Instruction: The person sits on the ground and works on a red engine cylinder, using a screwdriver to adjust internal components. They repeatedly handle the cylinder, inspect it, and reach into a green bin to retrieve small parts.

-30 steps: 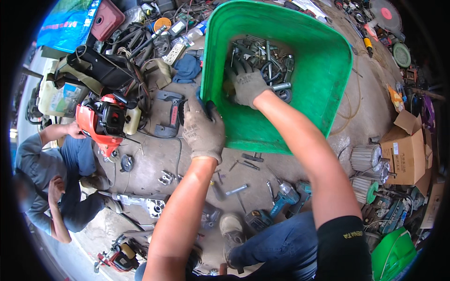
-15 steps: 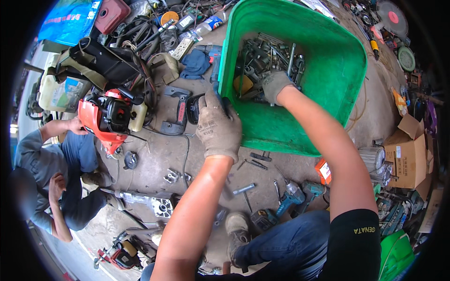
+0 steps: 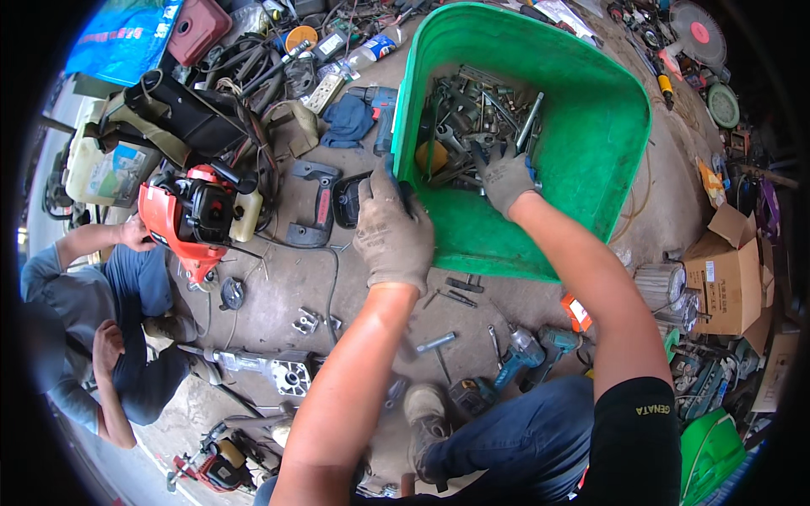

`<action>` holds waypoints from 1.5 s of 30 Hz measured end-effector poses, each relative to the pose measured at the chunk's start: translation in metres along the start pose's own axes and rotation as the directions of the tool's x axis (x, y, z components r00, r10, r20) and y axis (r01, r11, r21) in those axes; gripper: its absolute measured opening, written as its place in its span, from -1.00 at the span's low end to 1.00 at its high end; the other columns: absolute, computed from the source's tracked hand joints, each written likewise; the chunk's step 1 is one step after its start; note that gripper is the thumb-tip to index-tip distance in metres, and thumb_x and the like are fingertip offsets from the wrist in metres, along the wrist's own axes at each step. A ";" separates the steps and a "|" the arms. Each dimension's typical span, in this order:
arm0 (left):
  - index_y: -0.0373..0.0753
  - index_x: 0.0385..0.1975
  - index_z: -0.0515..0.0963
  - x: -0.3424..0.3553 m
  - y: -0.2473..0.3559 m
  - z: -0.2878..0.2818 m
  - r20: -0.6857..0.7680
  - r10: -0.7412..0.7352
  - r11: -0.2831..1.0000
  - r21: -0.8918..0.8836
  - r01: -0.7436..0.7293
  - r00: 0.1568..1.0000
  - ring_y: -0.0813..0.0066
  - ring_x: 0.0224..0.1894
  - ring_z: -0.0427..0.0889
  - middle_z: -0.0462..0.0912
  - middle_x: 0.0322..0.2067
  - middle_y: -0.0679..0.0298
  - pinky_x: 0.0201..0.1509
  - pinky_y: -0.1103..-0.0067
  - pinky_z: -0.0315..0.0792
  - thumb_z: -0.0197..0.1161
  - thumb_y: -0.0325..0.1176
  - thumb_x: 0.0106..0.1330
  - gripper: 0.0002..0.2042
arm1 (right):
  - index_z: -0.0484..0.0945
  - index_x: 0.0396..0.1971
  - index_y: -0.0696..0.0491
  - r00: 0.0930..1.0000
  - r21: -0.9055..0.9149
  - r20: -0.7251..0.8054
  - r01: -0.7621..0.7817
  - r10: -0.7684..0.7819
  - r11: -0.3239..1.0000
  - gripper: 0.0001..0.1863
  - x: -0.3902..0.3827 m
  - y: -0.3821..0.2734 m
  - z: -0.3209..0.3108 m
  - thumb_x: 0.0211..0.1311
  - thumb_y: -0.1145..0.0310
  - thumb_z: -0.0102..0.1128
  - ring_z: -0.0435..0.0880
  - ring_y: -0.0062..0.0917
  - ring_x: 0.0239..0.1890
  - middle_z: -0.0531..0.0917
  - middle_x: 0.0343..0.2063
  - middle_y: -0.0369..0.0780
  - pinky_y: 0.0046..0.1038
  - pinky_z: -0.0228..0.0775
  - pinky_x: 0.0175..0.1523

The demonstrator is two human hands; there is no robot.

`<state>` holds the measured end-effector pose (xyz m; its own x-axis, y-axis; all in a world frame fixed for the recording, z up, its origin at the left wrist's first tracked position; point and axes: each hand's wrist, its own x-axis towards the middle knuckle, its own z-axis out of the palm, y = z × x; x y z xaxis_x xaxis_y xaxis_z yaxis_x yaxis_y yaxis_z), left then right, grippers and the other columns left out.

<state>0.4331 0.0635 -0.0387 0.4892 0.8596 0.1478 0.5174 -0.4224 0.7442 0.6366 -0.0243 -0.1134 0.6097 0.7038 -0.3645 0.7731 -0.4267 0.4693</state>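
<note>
A large green plastic bin [image 3: 523, 253] is tipped with its mouth toward me. Wrenches, sockets and other loose metal tools [image 3: 481, 110] lie heaped in its far left part. My left hand [image 3: 394, 232], in a grey-brown work glove with dark fingertips, grips the bin's near left rim. Inside the bin, my gloved right hand [image 3: 508, 179] rests palm down at the near edge of the heap. Its fingers are spread over the tools, and nothing shows held in them. A yellowish piece [image 3: 432, 157] sits at the heap's left side.
To the left, another person [image 3: 89, 291] sits holding a red engine unit [image 3: 190, 215]. Cordless drills [image 3: 523, 350], a T-shaped wrench [image 3: 436, 341] and metal parts lie on the floor near my boot [image 3: 426, 413]. A cardboard box [image 3: 726, 282] stands at right, a blue cloth [image 3: 348, 120] left of the bin.
My right hand has shifted slightly right and nearer over the tools, and its fingers have spread out. The bin appears slightly lower and left in view. My left hand keeps its hold.
</note>
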 end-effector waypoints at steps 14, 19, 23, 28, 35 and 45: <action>-0.35 0.07 0.40 -0.003 -0.018 0.002 -0.076 0.105 0.994 0.036 -0.102 0.992 -0.27 -0.06 0.60 0.52 -0.05 -0.18 -0.06 0.08 0.52 0.20 -0.42 0.32 -0.66 | 0.36 0.36 0.00 0.941 -0.193 -0.153 0.272 -0.303 0.943 -0.43 0.019 0.007 0.018 0.33 0.33 0.04 0.59 -0.18 0.16 0.58 0.15 -0.04 -0.15 0.47 0.11; -0.30 0.16 0.42 0.004 -0.013 0.003 -0.056 0.059 0.996 0.063 -0.055 0.997 -0.24 -0.02 0.59 0.61 -0.09 -0.17 0.03 0.08 0.45 0.21 -0.39 0.34 -0.60 | 0.44 0.27 -0.03 0.926 -0.125 -0.332 0.143 -0.178 0.982 -0.51 0.037 0.004 0.046 0.33 0.34 0.04 0.66 -0.29 0.03 0.67 0.03 -0.13 -0.20 0.52 -0.03; -0.26 0.19 0.41 0.003 -0.017 -0.001 -0.011 0.016 0.996 0.089 -0.015 1.000 -0.23 -0.02 0.60 0.61 -0.09 -0.16 0.00 0.07 0.48 0.22 -0.40 0.32 -0.57 | 0.60 0.05 -0.02 0.953 -0.092 -0.154 0.249 -0.261 0.964 -0.67 0.037 0.011 0.027 0.31 0.30 0.10 0.72 -0.30 -0.05 0.73 -0.07 -0.16 -0.24 0.56 -0.06; -0.25 0.16 0.45 0.005 -0.032 -0.004 -0.049 0.133 0.990 0.053 -0.131 0.990 -0.22 -0.05 0.61 0.61 -0.10 -0.15 -0.03 0.08 0.49 0.22 -0.42 0.30 -0.59 | 0.64 -0.14 -0.02 0.957 -0.047 -0.290 -0.002 -0.011 0.999 -0.76 0.043 0.076 -0.035 0.28 0.29 0.08 0.75 -0.31 -0.04 0.76 -0.10 -0.16 -0.28 0.59 0.02; -0.26 0.12 0.46 0.013 -0.021 0.001 -0.045 0.113 0.992 0.055 -0.111 0.993 -0.22 -0.08 0.61 0.61 -0.13 -0.15 -0.04 0.09 0.49 0.24 -0.42 0.29 -0.62 | 0.57 -0.01 0.08 0.918 0.038 -0.392 -0.056 0.066 0.998 -0.66 0.069 0.121 -0.055 0.25 0.29 0.16 0.71 -0.12 0.03 0.72 -0.02 -0.03 -0.15 0.60 0.04; -0.27 0.07 0.45 0.014 -0.017 -0.003 0.022 0.028 0.995 0.100 -0.030 0.999 -0.22 -0.05 0.60 0.60 -0.10 -0.15 -0.04 0.06 0.47 0.23 -0.39 0.31 -0.66 | 0.59 0.06 0.26 0.503 0.860 0.015 -0.448 0.864 0.246 -0.24 0.034 0.069 -0.021 0.15 -0.16 0.34 0.58 -0.01 0.20 0.63 0.06 0.18 -0.19 0.42 0.32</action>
<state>0.4294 0.0838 -0.0475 0.5187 0.8408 0.1549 0.5696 -0.4749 0.6708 0.7069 -0.0176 -0.0765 0.9774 -0.0230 0.2102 0.0674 -0.9083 -0.4129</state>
